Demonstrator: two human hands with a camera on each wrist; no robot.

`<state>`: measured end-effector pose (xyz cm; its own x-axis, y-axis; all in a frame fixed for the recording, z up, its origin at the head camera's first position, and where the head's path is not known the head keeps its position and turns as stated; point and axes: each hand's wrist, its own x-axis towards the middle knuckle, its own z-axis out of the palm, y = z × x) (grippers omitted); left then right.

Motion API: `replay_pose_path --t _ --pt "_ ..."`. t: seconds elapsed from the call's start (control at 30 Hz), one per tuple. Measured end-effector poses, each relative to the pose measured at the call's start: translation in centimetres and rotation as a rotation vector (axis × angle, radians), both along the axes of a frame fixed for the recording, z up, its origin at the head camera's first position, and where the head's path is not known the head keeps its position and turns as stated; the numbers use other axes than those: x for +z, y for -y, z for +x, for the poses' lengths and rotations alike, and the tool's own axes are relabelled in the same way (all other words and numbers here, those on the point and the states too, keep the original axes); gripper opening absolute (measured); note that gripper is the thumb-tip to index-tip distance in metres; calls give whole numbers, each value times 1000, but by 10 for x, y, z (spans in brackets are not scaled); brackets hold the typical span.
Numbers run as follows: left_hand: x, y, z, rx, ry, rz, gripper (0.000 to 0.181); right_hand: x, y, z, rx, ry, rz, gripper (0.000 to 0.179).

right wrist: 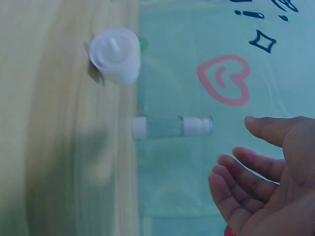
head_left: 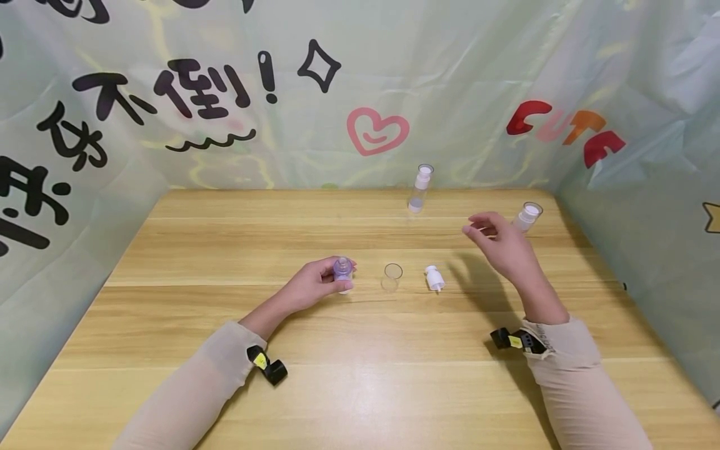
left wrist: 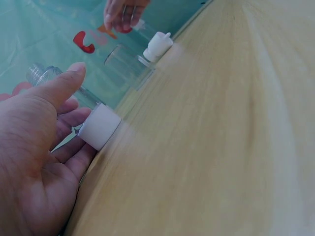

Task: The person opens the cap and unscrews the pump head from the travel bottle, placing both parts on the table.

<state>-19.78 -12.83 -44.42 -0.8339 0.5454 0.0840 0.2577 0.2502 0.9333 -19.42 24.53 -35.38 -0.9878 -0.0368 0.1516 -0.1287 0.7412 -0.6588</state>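
While L hand grips uncapped btl, R hand, fingers loosely bent, hovers w/ room below; gap to R-edge btl unclear.

Head view high, forward-down; wrist views close, rolled, sharing tabletop.

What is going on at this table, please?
A person's left hand holds a small uncapped bottle upright, its threaded neck showing. To its right on the wooden table are a clear cap and a white pump top. The right hand is raised, its fingers holding nothing. Two capped bottles stand farther back.
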Motion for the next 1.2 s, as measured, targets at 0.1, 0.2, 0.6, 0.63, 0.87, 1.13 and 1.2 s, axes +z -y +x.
replay_pose_path --t 0.1,0.2,0.6,0.63,0.87,1.13,1.2 --pt "0 0 0 -3 -4 -2 42 3 -6 0 -37 -55 -36 54" --pt "0 0 -1 -6 -6 1 43 5 -12 -1 -78 -113 -44 55" --pt "-1 2 0 -26 -36 1 40 20 -41 3 -195 -165 111 57" --pt "-1 2 0 -25 -34 2 40 21 -43 3 -189 -160 135 58" --pt "-1 1 0 -18 -24 7 40 21 -63 0 -192 -190 229 55" --pt "1 1 2 -9 -36 -5 38 13 -77 -6 -230 -81 140 79" --pt "-3 1 -1 -15 -43 -5 38 11 -81 -8 -230 -32 102 85"
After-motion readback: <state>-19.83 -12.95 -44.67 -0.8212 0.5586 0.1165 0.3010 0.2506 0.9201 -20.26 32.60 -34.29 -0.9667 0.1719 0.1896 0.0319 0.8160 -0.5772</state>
